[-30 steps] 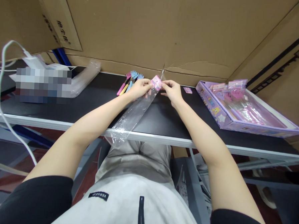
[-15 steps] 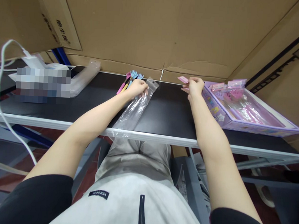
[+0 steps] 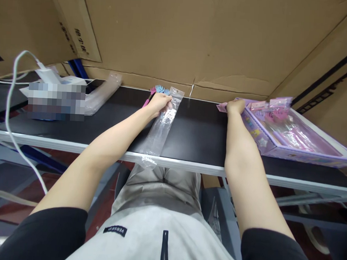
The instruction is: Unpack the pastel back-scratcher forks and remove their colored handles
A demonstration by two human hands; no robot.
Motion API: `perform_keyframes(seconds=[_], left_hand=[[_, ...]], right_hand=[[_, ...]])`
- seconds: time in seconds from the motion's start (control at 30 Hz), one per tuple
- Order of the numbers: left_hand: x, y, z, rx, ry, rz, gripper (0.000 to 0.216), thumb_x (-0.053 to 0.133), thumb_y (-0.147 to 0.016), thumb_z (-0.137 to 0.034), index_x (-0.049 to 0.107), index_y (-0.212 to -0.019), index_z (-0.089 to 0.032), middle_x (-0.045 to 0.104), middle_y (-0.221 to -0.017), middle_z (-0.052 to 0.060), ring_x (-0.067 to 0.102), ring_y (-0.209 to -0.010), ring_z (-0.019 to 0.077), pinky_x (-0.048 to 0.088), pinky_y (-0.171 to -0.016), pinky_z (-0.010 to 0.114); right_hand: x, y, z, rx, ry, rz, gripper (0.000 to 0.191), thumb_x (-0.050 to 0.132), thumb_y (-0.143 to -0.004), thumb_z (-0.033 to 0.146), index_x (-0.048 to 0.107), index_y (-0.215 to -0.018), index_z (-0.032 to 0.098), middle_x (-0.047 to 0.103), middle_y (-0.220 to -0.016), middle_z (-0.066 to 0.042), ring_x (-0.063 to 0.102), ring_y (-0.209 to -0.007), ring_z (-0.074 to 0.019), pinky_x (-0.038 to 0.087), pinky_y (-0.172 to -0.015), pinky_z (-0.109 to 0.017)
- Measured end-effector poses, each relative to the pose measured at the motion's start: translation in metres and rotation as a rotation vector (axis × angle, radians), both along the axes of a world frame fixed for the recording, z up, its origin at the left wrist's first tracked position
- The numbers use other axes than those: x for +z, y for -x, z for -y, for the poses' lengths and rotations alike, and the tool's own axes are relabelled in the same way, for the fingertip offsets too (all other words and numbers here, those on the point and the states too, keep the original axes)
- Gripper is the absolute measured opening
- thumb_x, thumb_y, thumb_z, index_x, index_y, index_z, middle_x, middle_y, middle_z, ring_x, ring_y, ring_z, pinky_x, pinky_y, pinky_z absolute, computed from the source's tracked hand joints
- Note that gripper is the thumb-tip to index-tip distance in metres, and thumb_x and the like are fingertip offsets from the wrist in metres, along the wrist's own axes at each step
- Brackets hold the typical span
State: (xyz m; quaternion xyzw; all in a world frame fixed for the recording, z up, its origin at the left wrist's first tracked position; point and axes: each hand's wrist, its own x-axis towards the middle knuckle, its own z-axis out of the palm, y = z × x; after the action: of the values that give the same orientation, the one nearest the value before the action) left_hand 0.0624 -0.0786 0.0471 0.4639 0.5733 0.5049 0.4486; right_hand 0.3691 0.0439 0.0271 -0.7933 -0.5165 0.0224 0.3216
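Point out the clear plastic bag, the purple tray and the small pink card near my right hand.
clear plastic bag (image 3: 161,126), head view, middle of the bag's length
purple tray (image 3: 262,139), head view, its near side wall
small pink card (image 3: 221,107), head view, part showing left of the right hand

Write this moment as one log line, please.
left hand: on bag | right hand: pinching pink card beside tray | bag: flat, overhanging table edge

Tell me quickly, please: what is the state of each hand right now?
Left hand: closed on the top of the clear plastic bag.
Right hand: closed on small pink cards, beside the purple box.
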Motion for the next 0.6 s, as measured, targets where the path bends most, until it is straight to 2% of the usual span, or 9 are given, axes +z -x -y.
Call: perform_keyframes(seconds=[0.1,0.23,0.33,0.43,0.47,0.53,0.6], left_hand=[[0.001,0.0,0.001,0.01,-0.005,0.014,0.049,0.054,-0.111,-0.013,0.049,-0.062,-0.019,0.048,-0.049,-0.003,0.038,-0.039,0.0067,0.027,-0.043,0.022],[0.001,0.0,0.0,-0.011,-0.007,0.027,0.05,0.052,-0.112,-0.014,0.048,-0.063,-0.019,0.049,-0.049,-0.002,0.04,-0.038,0.0064,0.028,-0.043,0.021],[-0.002,0.001,-0.002,-0.014,-0.015,0.023,0.046,0.053,-0.111,-0.013,0.049,-0.065,-0.019,0.054,-0.052,0.0,0.042,-0.039,0.0069,0.031,-0.045,0.02],[-0.005,0.001,-0.003,-0.018,-0.005,0.016,0.045,0.054,-0.111,-0.016,0.049,-0.067,-0.02,0.054,-0.052,-0.001,0.042,-0.039,0.0072,0.03,-0.045,0.02],[-0.006,0.001,-0.004,-0.021,-0.001,0.009,0.045,0.052,-0.112,-0.018,0.05,-0.067,-0.02,0.054,-0.052,-0.001,0.042,-0.038,0.0074,0.03,-0.045,0.02],[-0.008,0.0,-0.006,-0.032,-0.01,-0.003,0.046,0.05,-0.113,-0.02,0.05,-0.067,-0.019,0.055,-0.053,-0.001,0.042,-0.038,0.0082,0.03,-0.044,0.021],[-0.01,-0.002,-0.008,-0.055,-0.029,-0.011,0.046,0.049,-0.114,-0.02,0.051,-0.067,-0.019,0.054,-0.054,-0.002,0.043,-0.039,0.0092,0.031,-0.045,0.022]], right_hand=[[0.003,0.012,0.012,-0.077,0.065,0.004,0.046,0.057,-0.099,0.001,0.065,-0.144,-0.004,0.065,-0.144,-0.034,0.065,-0.142,-0.0349,0.053,-0.115,-0.041],[0.009,0.033,0.023,0.019,0.142,0.236,0.064,0.075,-0.09,0.0,0.057,-0.152,-0.005,0.051,-0.158,-0.038,0.055,-0.151,-0.041,0.048,-0.12,-0.051],[0.02,0.058,0.031,0.211,0.19,0.318,0.047,0.075,-0.092,0.004,0.068,-0.138,-0.001,0.061,-0.149,-0.035,0.057,-0.148,-0.0417,0.046,-0.121,-0.057],[0.03,0.086,0.048,0.532,0.169,0.091,0.015,0.073,-0.1,0.016,0.077,-0.112,0.007,0.077,-0.124,-0.025,0.074,-0.125,-0.0333,0.053,-0.115,-0.051],[0.032,0.096,0.056,0.639,0.188,-0.051,0.013,0.071,-0.103,0.022,0.077,-0.104,0.01,0.08,-0.113,-0.021,0.078,-0.112,-0.0294,0.058,-0.109,-0.047],[0.032,0.114,0.074,0.797,0.257,-0.355,0.026,0.07,-0.105,0.037,0.075,-0.096,0.014,0.081,-0.098,-0.015,0.08,-0.09,-0.0233,0.063,-0.093,-0.04],[0.029,0.13,0.09,0.854,0.284,-0.582,0.03,0.075,-0.103,0.041,0.073,-0.089,0.015,0.08,-0.087,-0.011,0.078,-0.076,-0.0184,0.062,-0.079,-0.03]])
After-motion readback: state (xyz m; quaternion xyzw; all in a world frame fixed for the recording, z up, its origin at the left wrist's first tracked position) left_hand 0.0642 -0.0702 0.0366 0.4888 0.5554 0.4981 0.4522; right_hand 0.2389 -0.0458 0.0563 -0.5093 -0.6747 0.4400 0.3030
